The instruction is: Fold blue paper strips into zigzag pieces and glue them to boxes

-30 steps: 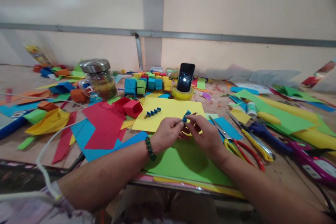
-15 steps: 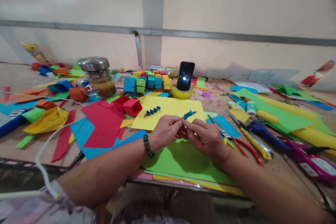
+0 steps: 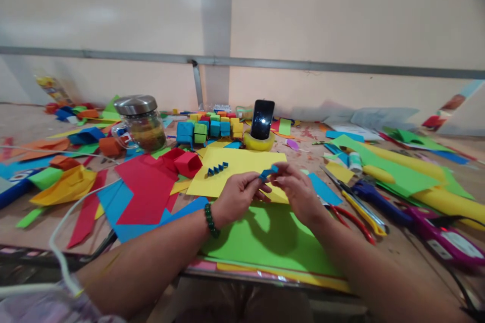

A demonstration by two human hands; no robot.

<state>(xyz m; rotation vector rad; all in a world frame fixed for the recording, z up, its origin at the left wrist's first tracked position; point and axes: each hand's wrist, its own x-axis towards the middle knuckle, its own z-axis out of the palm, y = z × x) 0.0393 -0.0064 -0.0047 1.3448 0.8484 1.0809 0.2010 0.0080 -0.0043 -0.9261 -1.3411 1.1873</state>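
Note:
A short blue folded paper strip (image 3: 267,173) is pinched near its lower end between the thumb and forefinger of my left hand (image 3: 239,194). At the strip's upper end, my right hand (image 3: 299,189) has its fingertips around the paper, the other fingers loosely curled. Both hands are above a yellow sheet (image 3: 250,158) and a stack topped by a green sheet (image 3: 265,242). A second blue strip, folded in zigzags (image 3: 217,169), lies on the yellow sheet, left of the held one.
Scissors with red handles (image 3: 352,222), a yellow cutter (image 3: 366,212) and a purple-and-blue glue gun (image 3: 435,232) lie right. Behind stand a phone (image 3: 262,118) in a yellow tape roll (image 3: 258,142), colored paper cubes (image 3: 208,128) and a glass jar mug (image 3: 142,128). A white cable (image 3: 56,227) crosses left.
The view has tilted up. My hands have drawn apart from their close pinch, and the blue strip now stretches between them. My right hand has shifted to the strip's far end.

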